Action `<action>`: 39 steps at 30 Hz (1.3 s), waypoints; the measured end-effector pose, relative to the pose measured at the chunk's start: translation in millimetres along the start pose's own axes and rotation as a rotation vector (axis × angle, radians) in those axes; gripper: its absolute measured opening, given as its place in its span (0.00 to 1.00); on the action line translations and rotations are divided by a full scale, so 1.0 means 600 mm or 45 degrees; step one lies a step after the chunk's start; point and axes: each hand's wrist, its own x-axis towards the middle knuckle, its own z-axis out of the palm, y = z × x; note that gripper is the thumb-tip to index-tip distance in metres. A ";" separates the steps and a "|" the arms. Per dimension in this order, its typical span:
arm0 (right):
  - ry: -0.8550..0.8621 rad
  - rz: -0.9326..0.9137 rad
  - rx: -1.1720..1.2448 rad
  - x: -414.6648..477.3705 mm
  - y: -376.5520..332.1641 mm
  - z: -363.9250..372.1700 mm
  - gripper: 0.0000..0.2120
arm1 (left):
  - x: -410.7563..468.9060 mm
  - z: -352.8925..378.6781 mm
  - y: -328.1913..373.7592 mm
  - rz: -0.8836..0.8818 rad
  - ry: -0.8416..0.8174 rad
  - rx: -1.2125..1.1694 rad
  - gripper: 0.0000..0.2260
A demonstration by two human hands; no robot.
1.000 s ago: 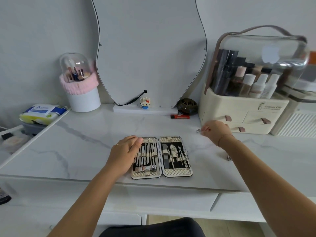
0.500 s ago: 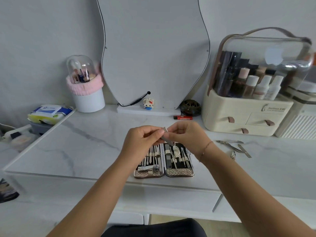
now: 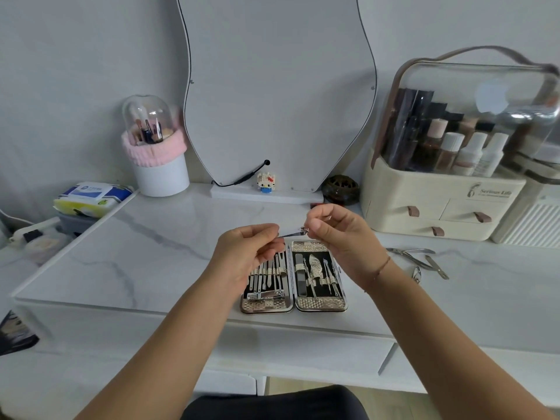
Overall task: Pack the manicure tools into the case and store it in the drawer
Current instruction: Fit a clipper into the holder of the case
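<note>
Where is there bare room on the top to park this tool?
Best: the wide marble left of the case, bordered by the wipes, the brush cup and the front edge. A narrower patch lies right of the case, in front of the nippers. Crowded: the back row by the mirror base and organizer, and around the nippers.

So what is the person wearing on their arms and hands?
Hardly anything. No sleeves show: the left arm and the right arm are bare down to the picture's bottom edge. The right hand has a thin brownish string bracelet round its wrist. The left hand has no glove or watch. I can't make out a ring.
</note>
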 end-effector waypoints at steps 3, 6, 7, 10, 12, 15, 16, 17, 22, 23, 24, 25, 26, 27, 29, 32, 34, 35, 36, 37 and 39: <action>0.238 0.017 0.044 0.001 0.017 0.005 0.09 | -0.003 -0.001 -0.005 0.057 -0.025 0.092 0.04; 0.396 0.093 -0.126 -0.008 0.031 0.010 0.05 | -0.013 -0.008 -0.014 0.100 -0.027 0.211 0.05; 0.406 0.111 -0.217 -0.015 0.034 0.013 0.06 | -0.017 -0.012 -0.018 0.106 -0.038 0.244 0.05; 0.390 0.126 -0.360 -0.044 0.038 0.025 0.08 | -0.031 -0.031 -0.031 0.113 -0.124 0.348 0.06; 0.373 0.119 -0.428 -0.066 0.041 0.036 0.08 | -0.040 -0.048 -0.036 0.124 -0.174 0.445 0.05; 0.341 0.102 -0.586 -0.090 0.048 0.049 0.07 | -0.045 -0.073 -0.044 0.202 -0.172 0.607 0.05; 0.330 0.102 -0.627 -0.095 0.050 0.052 0.07 | -0.044 -0.082 -0.046 0.262 -0.147 0.701 0.05; 0.318 0.113 -0.636 -0.100 0.052 0.053 0.07 | -0.043 -0.091 -0.049 0.324 -0.119 0.800 0.05; 0.256 0.143 -0.743 -0.120 0.055 0.045 0.08 | -0.051 -0.129 -0.064 0.396 -0.230 0.985 0.15; 0.263 0.136 -0.766 -0.122 0.053 0.040 0.08 | -0.054 -0.133 -0.069 0.385 -0.273 0.992 0.16; 0.275 0.125 -0.790 -0.122 0.051 0.035 0.08 | -0.055 -0.137 -0.072 0.391 -0.303 1.008 0.18; 0.287 0.117 -0.817 -0.122 0.051 0.031 0.08 | -0.053 -0.139 -0.075 0.405 -0.317 1.041 0.19; 0.295 0.114 -0.845 -0.121 0.051 0.028 0.07 | -0.052 -0.141 -0.076 0.420 -0.325 1.081 0.20; 0.298 0.113 -0.864 -0.121 0.051 0.027 0.07 | -0.051 -0.142 -0.076 0.432 -0.327 1.124 0.22; 0.294 0.116 -0.871 -0.121 0.056 0.031 0.08 | -0.048 -0.143 -0.075 0.468 -0.327 1.189 0.24; 0.279 0.124 -0.870 -0.120 0.064 0.045 0.08 | -0.047 -0.144 -0.076 0.510 -0.308 1.222 0.25; 0.255 0.118 -0.903 -0.116 0.068 0.055 0.08 | -0.046 -0.143 -0.080 0.523 -0.278 1.216 0.24; 0.239 0.115 -0.936 -0.114 0.068 0.058 0.08 | -0.046 -0.143 -0.081 0.530 -0.266 1.210 0.24; 0.220 0.116 -0.980 -0.112 0.067 0.061 0.08 | -0.045 -0.141 -0.082 0.536 -0.259 1.206 0.24; 0.195 0.120 -1.032 -0.110 0.066 0.062 0.09 | -0.045 -0.140 -0.083 0.541 -0.254 1.204 0.24; 0.132 0.135 -1.162 -0.105 0.062 0.063 0.10 | -0.044 -0.138 -0.083 0.547 -0.247 1.205 0.24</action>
